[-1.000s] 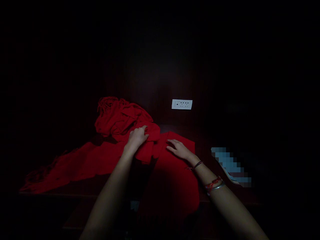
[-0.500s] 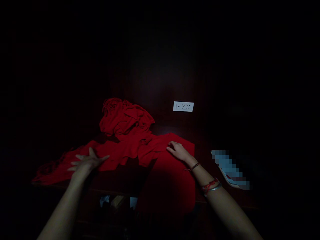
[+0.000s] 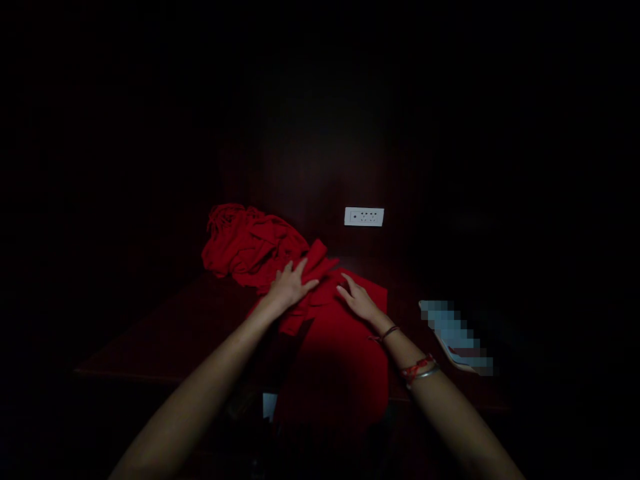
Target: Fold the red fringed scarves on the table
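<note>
A red fringed scarf point(image 3: 340, 347) lies on a dark wooden table point(image 3: 175, 333); one flat part hangs over the near edge, and the rest is bunched in a heap point(image 3: 250, 243) toward the back left. My left hand point(image 3: 291, 285) rests on a gathered fold of the red cloth near the middle, fingers stretched out over it. My right hand point(image 3: 357, 300) lies flat on the flat part just to the right, fingers spread. The right wrist wears a thin cord, a red band and a metal bangle.
A white socket panel point(image 3: 364, 217) sits on the dark wall behind the table. A blurred light-coloured object point(image 3: 457, 337) lies at the table's right. Small pale things point(image 3: 270, 403) show under the table edge. The room is very dark.
My left hand swept the outstretched left part of the scarf inward from the table's left side to the middle. The right hand stayed almost in place on the flat part.
</note>
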A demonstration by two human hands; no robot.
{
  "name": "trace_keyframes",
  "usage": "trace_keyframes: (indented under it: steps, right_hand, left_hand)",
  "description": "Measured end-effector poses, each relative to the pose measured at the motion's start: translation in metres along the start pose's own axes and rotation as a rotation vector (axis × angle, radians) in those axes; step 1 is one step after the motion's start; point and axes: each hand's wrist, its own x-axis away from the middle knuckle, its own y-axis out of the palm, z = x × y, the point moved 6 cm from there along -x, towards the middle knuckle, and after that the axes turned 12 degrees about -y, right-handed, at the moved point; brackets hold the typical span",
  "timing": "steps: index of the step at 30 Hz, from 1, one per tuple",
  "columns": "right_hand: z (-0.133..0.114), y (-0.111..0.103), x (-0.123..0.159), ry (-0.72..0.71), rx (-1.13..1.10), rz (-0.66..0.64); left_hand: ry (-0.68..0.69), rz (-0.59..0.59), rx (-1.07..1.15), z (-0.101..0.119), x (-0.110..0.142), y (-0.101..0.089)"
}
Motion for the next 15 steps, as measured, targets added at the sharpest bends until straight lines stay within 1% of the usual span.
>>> trace_keyframes:
  steps: [1,2,3,4,5,7,9,11,13,15]
  right_hand:
    - [0.002,-0.002,0.0,0.023,-0.001,0.025]
    - [0.004,-0.005,0.0,0.038,0.0,0.052]
    - [0.006,-0.007,0.0,0.047,0.002,0.078]
    - [0.007,-0.009,0.0,0.052,0.004,0.1]
    - [0.007,-0.01,0.001,0.053,0.004,0.115]
    - [0.005,-0.01,0.001,0.04,-0.009,0.12]
    - [0.002,-0.007,0.001,0.031,-0.057,0.111]
    - [0.0,-0.005,-0.001,0.065,-0.166,0.133]
    - [0.003,-0.005,-0.004,0.15,-0.35,0.179]
    - [0.006,-0.007,-0.006,0.243,-0.548,0.233]
  left_hand:
    - [-0.08,-0.111,-0.068,0.004,0.002,0.018]
    - [-0.121,-0.188,-0.115,0.006,0.004,0.033]
    - [-0.14,-0.232,-0.142,0.006,0.006,0.044]
    - [-0.131,-0.244,-0.152,0.005,0.007,0.05]
    - [-0.097,-0.223,-0.144,0.003,0.006,0.052]
    - [-0.032,-0.148,-0.101,-0.003,0.0,0.044]
    - [-0.04,-0.105,-0.03,-0.011,-0.011,0.03]
    - [-0.071,-0.066,0.066,-0.013,-0.02,0.012]
    - [-0.055,0.034,0.154,-0.003,-0.024,-0.01]
    - [0.038,0.179,0.211,0.02,-0.021,-0.033]
